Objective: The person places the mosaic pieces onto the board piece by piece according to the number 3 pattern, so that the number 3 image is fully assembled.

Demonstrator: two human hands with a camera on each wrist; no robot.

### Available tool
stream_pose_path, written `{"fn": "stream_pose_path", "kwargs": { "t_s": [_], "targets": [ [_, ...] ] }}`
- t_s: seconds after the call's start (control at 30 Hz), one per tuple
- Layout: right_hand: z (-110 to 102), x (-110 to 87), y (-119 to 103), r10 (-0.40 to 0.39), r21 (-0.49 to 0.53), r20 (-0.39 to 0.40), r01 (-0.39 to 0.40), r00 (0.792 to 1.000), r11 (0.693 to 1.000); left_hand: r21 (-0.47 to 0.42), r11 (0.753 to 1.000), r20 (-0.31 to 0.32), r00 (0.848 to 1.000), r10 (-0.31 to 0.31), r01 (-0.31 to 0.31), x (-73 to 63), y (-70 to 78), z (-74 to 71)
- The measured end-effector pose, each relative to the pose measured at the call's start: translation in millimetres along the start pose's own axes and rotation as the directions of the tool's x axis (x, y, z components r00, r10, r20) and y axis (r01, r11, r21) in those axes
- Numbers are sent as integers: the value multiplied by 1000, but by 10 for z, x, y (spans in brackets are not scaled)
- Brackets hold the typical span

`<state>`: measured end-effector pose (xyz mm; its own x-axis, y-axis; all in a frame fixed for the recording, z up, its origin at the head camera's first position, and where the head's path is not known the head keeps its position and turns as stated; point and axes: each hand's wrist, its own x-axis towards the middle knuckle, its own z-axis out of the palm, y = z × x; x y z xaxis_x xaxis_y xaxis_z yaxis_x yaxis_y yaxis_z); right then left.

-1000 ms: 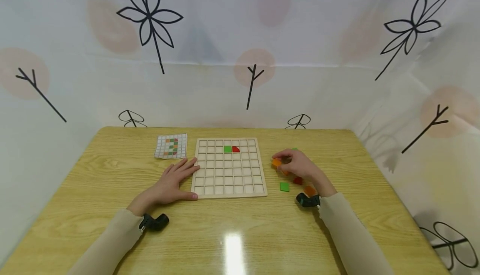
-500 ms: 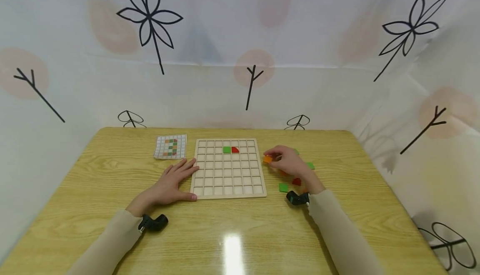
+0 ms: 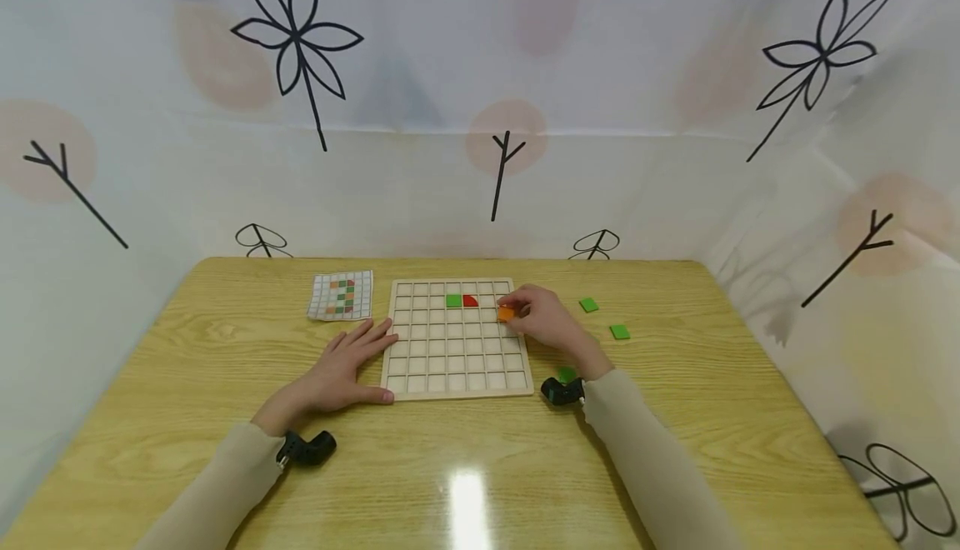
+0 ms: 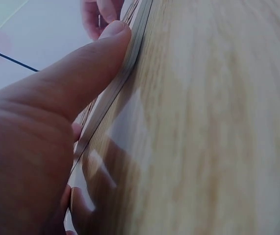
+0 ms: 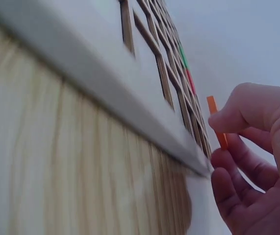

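My right hand (image 3: 546, 317) pinches an orange square tile (image 3: 506, 313) between thumb and fingers, over the right side of a wooden grid board (image 3: 437, 362). In the right wrist view the orange tile (image 5: 217, 122) is seen edge-on above the board's cells. A green square tile (image 3: 453, 301) and a red quarter-round tile (image 3: 470, 301) sit side by side in the board's upper part. My left hand (image 3: 333, 373) lies with fingers spread at the board's left edge. The left wrist view has its thumb (image 4: 90, 68) resting along the board's rim (image 4: 125, 73).
A paper pattern card (image 3: 341, 295) with a coloured grid lies behind my left hand. Loose green tiles (image 3: 588, 305) lie right of the board, one partly hidden by the right wrist's camera (image 3: 561, 392). A patterned cloth (image 3: 420, 192) hangs behind the wooden table (image 3: 390, 483).
My right hand has carried the orange tile leftward from the loose tiles to over the board's right side. The left hand has stayed in place.
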<state>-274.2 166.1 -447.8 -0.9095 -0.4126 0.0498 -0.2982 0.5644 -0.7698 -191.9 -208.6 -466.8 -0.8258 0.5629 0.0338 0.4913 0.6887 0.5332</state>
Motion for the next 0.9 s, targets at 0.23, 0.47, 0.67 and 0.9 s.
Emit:
{"fn": "stream_pose_path", "kwargs": {
  "t_s": [0.23,0.47,0.67,0.9],
  "targets": [
    [130,154,-82,-60,-50,-11,59,998,997,-4,1000,-4,1000,-4,4,-5,16,1],
    [240,299,-204,-55,-43,10,55,998,998,5,1000,-8,1000,-3,3,3,-4,1],
    [379,424,-257,-58,-24,8,58,998,998,1,1000,-3,1000,-6,6,-4,0,-3],
    [562,518,-319,-46,1,-43,46,998,999,0,1000,-2,1000,-8,8,-2,-5,9]
  ]
}}
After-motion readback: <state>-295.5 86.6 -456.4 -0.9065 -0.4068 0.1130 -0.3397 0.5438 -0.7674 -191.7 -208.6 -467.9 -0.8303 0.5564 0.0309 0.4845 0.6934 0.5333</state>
